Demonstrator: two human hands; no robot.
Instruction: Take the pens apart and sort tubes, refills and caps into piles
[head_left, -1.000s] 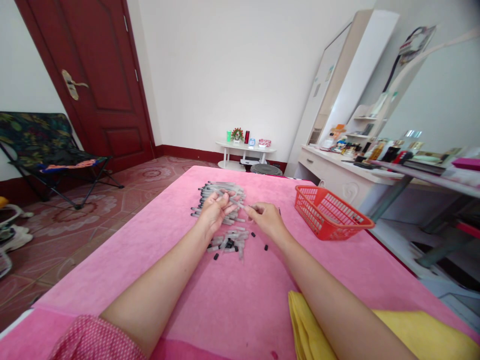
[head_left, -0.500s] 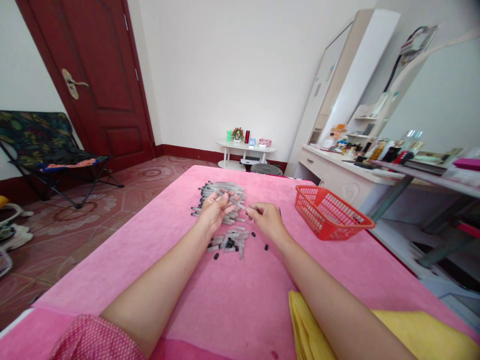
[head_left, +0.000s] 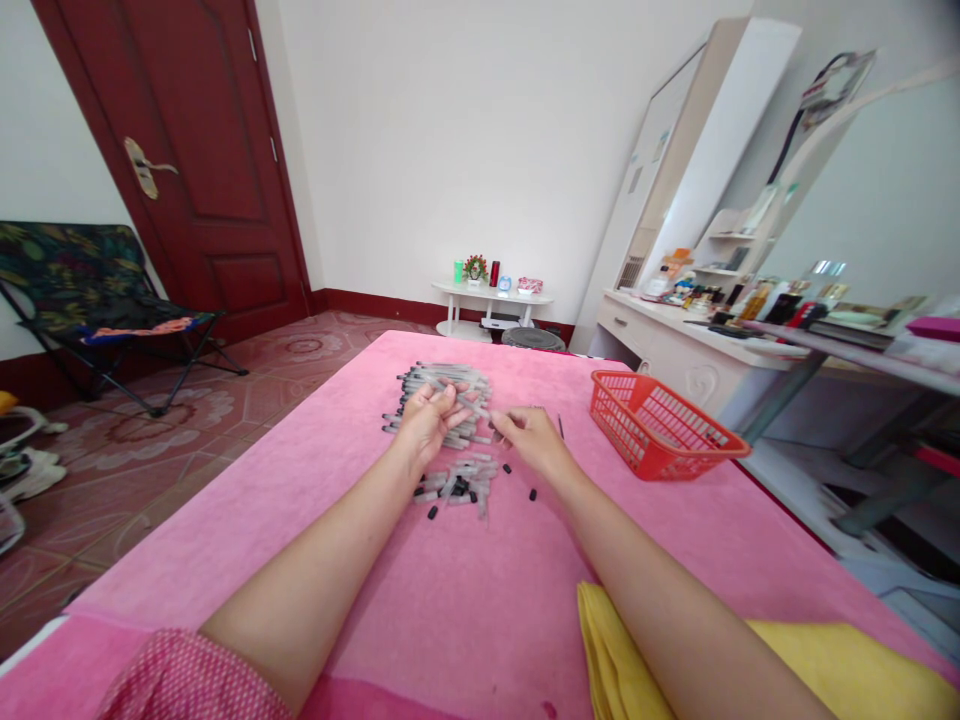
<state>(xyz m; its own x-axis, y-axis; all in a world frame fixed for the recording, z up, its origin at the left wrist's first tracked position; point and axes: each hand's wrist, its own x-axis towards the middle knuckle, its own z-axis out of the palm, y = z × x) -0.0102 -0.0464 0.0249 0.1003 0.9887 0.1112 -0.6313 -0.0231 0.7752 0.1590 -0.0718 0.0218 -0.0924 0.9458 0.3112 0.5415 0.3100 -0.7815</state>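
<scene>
A translucent pen (head_left: 469, 403) is held between my two hands above the table. My left hand (head_left: 429, 415) is closed on its barrel, thumb pressed against the fingers. At the pen's right end, the thumb and fingertips of my right hand (head_left: 525, 432) are pinched on its tip. Behind and under my left hand lies a pile of pens (head_left: 420, 375) with dark ends. Nearer to me is a heap of clear caps (head_left: 480, 475) mixed with small black pieces. Several black pieces lie apart, one (head_left: 533, 494) below my right hand.
A red plastic basket (head_left: 652, 465) stands on the pink tablecloth (head_left: 450, 600) to the right. One thin dark rod (head_left: 560, 427) lies just beyond my right hand. A folded yellow cloth (head_left: 847, 660) is at the front right, under my right forearm.
My right hand has shifted very slightly at the pen's end, and more of the dark rod behind it shows. My left hand stays nearly still.
</scene>
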